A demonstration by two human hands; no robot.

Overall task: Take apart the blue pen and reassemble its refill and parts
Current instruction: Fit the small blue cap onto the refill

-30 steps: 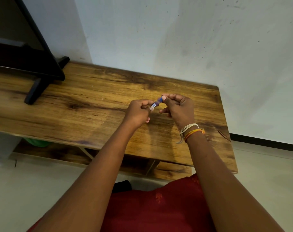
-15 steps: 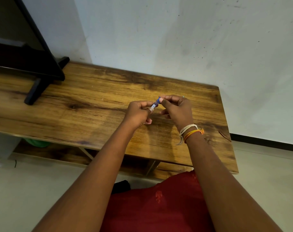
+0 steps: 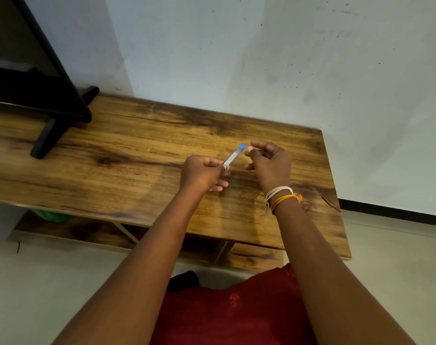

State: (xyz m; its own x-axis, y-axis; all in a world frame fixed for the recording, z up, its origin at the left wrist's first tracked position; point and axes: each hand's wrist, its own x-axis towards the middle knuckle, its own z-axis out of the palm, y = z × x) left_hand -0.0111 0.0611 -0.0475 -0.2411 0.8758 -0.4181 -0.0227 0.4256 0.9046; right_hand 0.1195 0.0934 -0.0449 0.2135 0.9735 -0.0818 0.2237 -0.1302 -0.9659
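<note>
My left hand (image 3: 203,171) is closed around the lower part of the blue pen (image 3: 234,154), a clear barrel with a blue end pointing up and to the right. My right hand (image 3: 269,163) hovers just right of that blue end, a small gap away, fingers curled with thumb and forefinger pinched together. Whether a small part sits in that pinch is hidden. Both hands are held just above the wooden table (image 3: 127,175).
A black monitor on its stand (image 3: 50,113) occupies the table's left end. A white wall rises directly behind the table. The table's right edge lies close to my right wrist. A lower shelf (image 3: 92,232) sits beneath, with something green on it.
My right hand has come off the pen's blue end and drawn slightly to the right. More of the clear barrel now shows above my left hand.
</note>
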